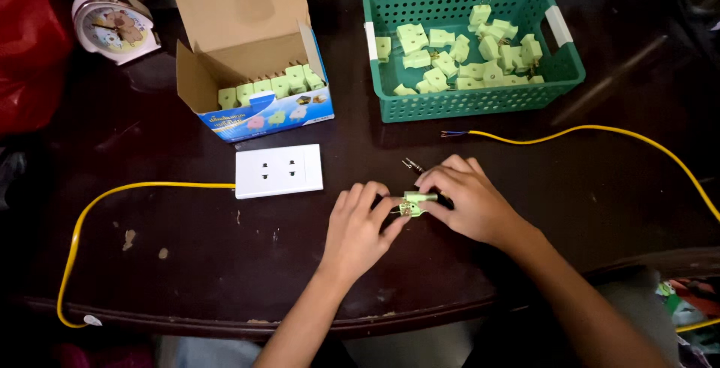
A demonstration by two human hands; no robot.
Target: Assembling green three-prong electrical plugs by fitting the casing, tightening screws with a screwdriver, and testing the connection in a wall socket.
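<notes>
Far to the left of the grip, a pink clock [116,27] stands at the back corner of the dark bench [187,248], and a yellow cable [97,207] loops along the near edge to a white socket plate [279,171], which lies just left of the hands. Behind that plate, an open cardboard box [251,60] holds a row of pale green plugs [270,87].

The left hand [360,229] rests on the bench with its fingertips closed on the left end of a small green plug [415,203]. The right hand [469,199] closes over the plug's other end from above, with thumb and forefinger pinching it. Both grips are tight on the same piece, which sits low over the bench between them; its brass parts show at the middle. A dark tool or pin [411,164] lies just beyond the right knuckles, though what it is cannot be made out.

Behind and to the right of the grip, a green basket [566,75] holds a loose heap of the same plugs [465,57]. A second yellow wire [585,132] lies with its bared end pointing toward the hands, then curves off past the right wrist.

To do this well, I judge that the left hand should keep the plug steady against the bench. The right fingers should work the small parts squarely, without twisting the brass.
</notes>
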